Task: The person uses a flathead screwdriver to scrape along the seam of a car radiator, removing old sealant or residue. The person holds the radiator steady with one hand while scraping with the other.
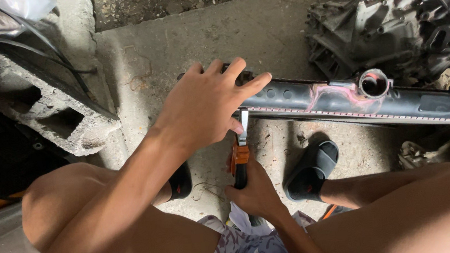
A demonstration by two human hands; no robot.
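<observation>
A long black radiator tank (342, 100) with a round filler neck (374, 83) and pink stains lies across the concrete floor. My left hand (207, 106) rests with fingers spread on the tank's left end, steadying it. My right hand (252, 192) grips the orange and black handle of pliers (240, 155), whose metal jaws reach up to the tank's lower edge just below my left thumb. The left tip of the tank is hidden under my left hand.
A grey metal gearbox casing (405, 18) sits at the back right behind the tank. A hollow concrete block (56, 114) stands at left with black cables over it. My knees and black sandals (313, 170) frame the floor below the tank.
</observation>
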